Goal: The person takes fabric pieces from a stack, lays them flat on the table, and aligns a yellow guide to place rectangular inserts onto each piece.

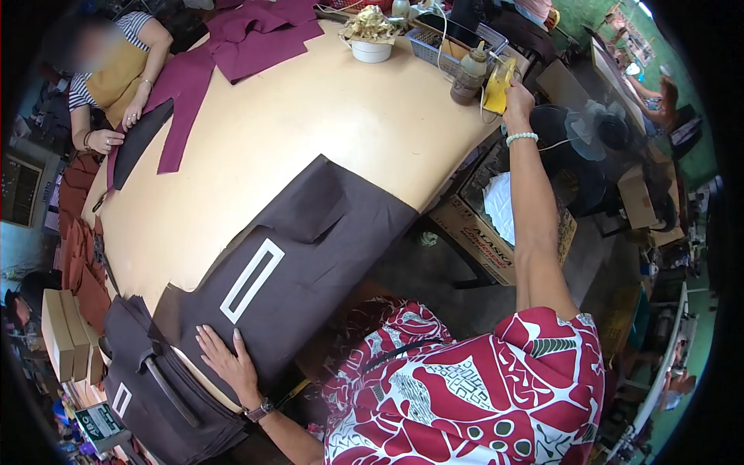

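My left hand (226, 361) lies flat, fingers stretched, on a dark brown fabric piece (333, 240) spread over the table's near edge. A white rectangular frame-shaped strip (253, 280) rests on that fabric, just beyond my fingertips. My right arm reaches out to the far right table edge. There my right hand (518, 102) is closed on a yellow flat piece (497, 84), its exact kind unclear. Right beside it stands a bottle of brown liquid (468, 77). Left of my left hand, a hammer (170, 391) lies on a stack of dark brown fabric (147, 426).
Across the table (364, 116), a person (116, 70) handles black and maroon fabric (186, 116). A white tub (371, 49) heaped with crumpled material and a blue basket (434, 51) stand at the back. A cardboard box (484, 240) sits below the right edge.
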Tool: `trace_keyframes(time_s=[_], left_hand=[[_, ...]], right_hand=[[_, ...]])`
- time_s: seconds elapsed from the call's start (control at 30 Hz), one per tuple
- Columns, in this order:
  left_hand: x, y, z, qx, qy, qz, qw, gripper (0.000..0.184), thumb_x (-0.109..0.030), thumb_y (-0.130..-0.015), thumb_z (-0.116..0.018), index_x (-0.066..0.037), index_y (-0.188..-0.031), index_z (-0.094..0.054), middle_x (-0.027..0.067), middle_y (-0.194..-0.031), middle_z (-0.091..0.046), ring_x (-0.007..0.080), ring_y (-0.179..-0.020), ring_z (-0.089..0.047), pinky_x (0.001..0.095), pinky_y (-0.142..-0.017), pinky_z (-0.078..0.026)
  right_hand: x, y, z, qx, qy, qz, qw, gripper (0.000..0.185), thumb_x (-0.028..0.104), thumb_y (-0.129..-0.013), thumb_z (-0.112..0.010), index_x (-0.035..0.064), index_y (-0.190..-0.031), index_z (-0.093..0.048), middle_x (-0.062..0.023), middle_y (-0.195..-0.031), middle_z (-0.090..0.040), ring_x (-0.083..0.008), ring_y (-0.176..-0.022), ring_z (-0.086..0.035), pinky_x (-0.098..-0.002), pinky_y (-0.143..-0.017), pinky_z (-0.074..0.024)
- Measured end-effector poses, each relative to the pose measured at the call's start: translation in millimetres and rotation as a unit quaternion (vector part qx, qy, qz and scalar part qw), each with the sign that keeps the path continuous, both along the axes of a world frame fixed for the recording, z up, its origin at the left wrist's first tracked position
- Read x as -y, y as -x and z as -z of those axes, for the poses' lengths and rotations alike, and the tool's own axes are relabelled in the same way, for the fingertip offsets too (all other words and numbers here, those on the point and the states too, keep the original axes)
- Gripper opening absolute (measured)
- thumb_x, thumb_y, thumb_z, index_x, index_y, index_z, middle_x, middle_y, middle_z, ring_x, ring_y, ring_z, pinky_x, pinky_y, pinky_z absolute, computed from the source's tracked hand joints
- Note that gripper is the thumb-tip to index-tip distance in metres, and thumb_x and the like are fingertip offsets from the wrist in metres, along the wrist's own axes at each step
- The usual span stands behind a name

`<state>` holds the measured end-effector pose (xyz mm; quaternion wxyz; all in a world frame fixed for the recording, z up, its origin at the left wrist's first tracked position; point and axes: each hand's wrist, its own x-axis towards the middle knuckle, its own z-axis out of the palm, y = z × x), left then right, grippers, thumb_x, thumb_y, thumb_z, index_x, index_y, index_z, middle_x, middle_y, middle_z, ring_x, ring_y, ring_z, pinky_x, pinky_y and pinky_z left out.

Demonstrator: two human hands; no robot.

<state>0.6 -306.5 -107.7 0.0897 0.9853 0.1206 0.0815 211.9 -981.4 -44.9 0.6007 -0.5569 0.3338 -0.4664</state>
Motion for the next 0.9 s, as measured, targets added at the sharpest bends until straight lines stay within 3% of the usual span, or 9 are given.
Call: trace_keyframes(time_s=[0.23, 0.43, 0.5, 0.6, 0.67, 0.7, 0.77, 0.8, 0.9], left_hand=[[2, 0, -3, -0.007, 0.001, 0.002, 1.0, 0.064, -0.042, -0.094, -0.043, -0.005, -0.143, -0.026, 0.0122, -0.15, -0.023, 0.03, -0.139, -0.018, 0.0519, -0.109, -0.014], [2, -1, -4, -0.005, -0.006, 0.008, 1.0, 0.064, -0.042, -0.094, -0.043, -0.004, -0.142, -0.026, 0.0127, -0.149, -0.024, 0.0303, -0.138, -0.019, 0.0515, -0.109, -0.015], [1, 0, -3, -0.004, -0.013, 0.004, 1.0, 0.065, -0.042, -0.093, -0.044, -0.004, -0.142, -0.027, 0.013, -0.149, -0.024, 0.0303, -0.138, -0.02, 0.0512, -0.109, -0.015], [1, -2, -3, -0.009, -0.013, -0.001, 1.0, 0.064, -0.041, -0.093, -0.045, -0.004, -0.142, -0.028, 0.0135, -0.149, -0.024, 0.0313, -0.138, -0.02, 0.0514, -0.109, -0.016], [3, -1, -6, 0.07, 0.067, 0.004, 0.995, 0.063, -0.035, -0.091, -0.051, -0.001, -0.14, -0.03, 0.019, -0.146, -0.026, 0.0345, -0.136, -0.022, 0.0474, -0.109, -0.018], [4, 0, -9, 0.148, 0.133, 0.008, 0.98, 0.062, -0.033, -0.091, -0.053, 0.002, -0.138, -0.032, 0.0219, -0.145, -0.028, 0.0361, -0.135, -0.024, 0.0459, -0.11, -0.02], [-8, 2, -2, 0.211, 0.094, -0.065, 0.971, 0.06, -0.029, -0.09, -0.055, 0.007, -0.134, -0.035, 0.0281, -0.139, -0.033, 0.0393, -0.132, -0.028, 0.0446, -0.109, -0.022], [-12, 4, -1, 0.209, 0.043, -0.107, 0.971, 0.06, -0.031, -0.091, -0.054, 0.011, -0.13, -0.037, 0.0307, -0.136, -0.036, 0.0424, -0.129, -0.03, 0.046, -0.108, -0.023], [-28, 16, 10, 0.128, -0.006, -0.206, 0.97, 0.057, -0.035, -0.09, -0.053, 0.003, -0.131, -0.041, 0.0313, -0.138, -0.032, 0.0446, -0.129, -0.03, 0.0489, -0.106, -0.024]], right_hand=[[-10, -10, 2, -0.081, 0.111, -0.055, 0.989, 0.043, -0.002, -0.079, -0.043, -0.0081, -0.12, -0.053, -0.0189, -0.117, -0.058, -0.0237, -0.109, -0.055, -0.0281, -0.088, -0.042], [-6, -22, 4, -0.263, 0.255, -0.053, 0.929, 0.043, 0.014, -0.081, -0.046, -0.0032, -0.12, -0.054, -0.0236, -0.12, -0.054, -0.0384, -0.113, -0.05, -0.0408, -0.095, -0.038], [-18, -19, -5, -0.304, 0.315, -0.021, 0.899, 0.036, 0.02, -0.083, -0.045, -0.0032, -0.108, -0.058, -0.0268, -0.116, -0.054, -0.0404, -0.112, -0.05, -0.0445, -0.096, -0.0375], [-63, 14, -24, -0.207, 0.424, -0.014, 0.882, 0.03, 0.017, -0.086, -0.045, -0.0057, -0.101, -0.057, -0.0259, -0.1, -0.059, -0.0397, -0.097, -0.055, -0.0455, -0.086, -0.0411], [-126, 48, -37, -0.074, 0.518, 0.027, 0.852, 0.029, 0.011, -0.089, -0.049, -0.0041, -0.113, -0.055, -0.0202, -0.105, -0.061, -0.0352, -0.096, -0.058, -0.0428, -0.087, -0.0438], [-161, 63, -34, -0.031, 0.475, -0.049, 0.878, 0.031, 0.012, -0.089, -0.052, -0.0021, -0.117, -0.055, -0.0179, -0.107, -0.06, -0.0318, -0.095, -0.06, -0.0395, -0.086, -0.0456], [-227, 84, -12, -0.104, 0.429, -0.199, 0.875, 0.032, 0.014, -0.087, -0.056, -0.0022, -0.114, -0.056, -0.0176, -0.104, -0.06, -0.03, -0.095, -0.059, -0.0385, -0.087, -0.045], [-248, 83, 5, -0.128, 0.55, -0.217, 0.796, 0.034, 0.017, -0.086, -0.058, -0.002, -0.114, -0.056, -0.0183, -0.108, -0.058, -0.0328, -0.101, -0.055, -0.0409, -0.091, -0.042], [-288, 60, 44, -0.225, 0.544, -0.348, 0.73, 0.049, 0.019, -0.079, -0.06, 0.0007, -0.124, -0.051, -0.0211, -0.13, -0.046, -0.0377, -0.121, -0.042, -0.0445, -0.102, -0.0332]])
